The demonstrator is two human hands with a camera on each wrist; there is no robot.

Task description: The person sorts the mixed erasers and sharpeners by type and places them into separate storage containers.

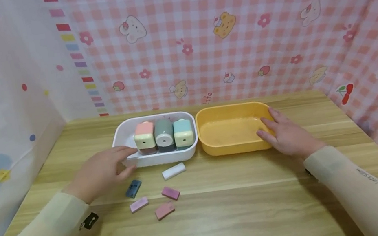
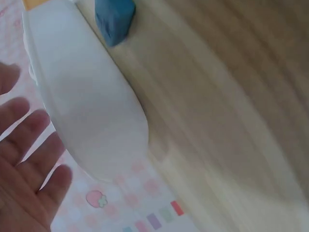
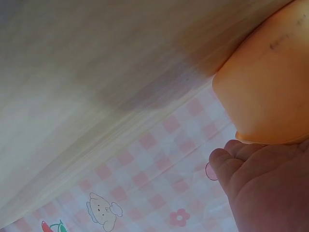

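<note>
Left hand at left end of white tray holding three pencil sharpeners, fingers loose and parted, contact unclear; right hand, fingers relaxed, over right rim of yellow tray beside it; five small blocks in front on table.

L hand has loosely bent fingers at L end of white tray, w/ 3 sharpeners in tray just R of its fingertips. On table, dk blue bar lies just this side of L thumb, lilac bar nearer viewer; white bar, magenta bar & pink bar farther R of that hand. R hand rests on R end of yellow tray, gingham cloth beyond both hands
</note>
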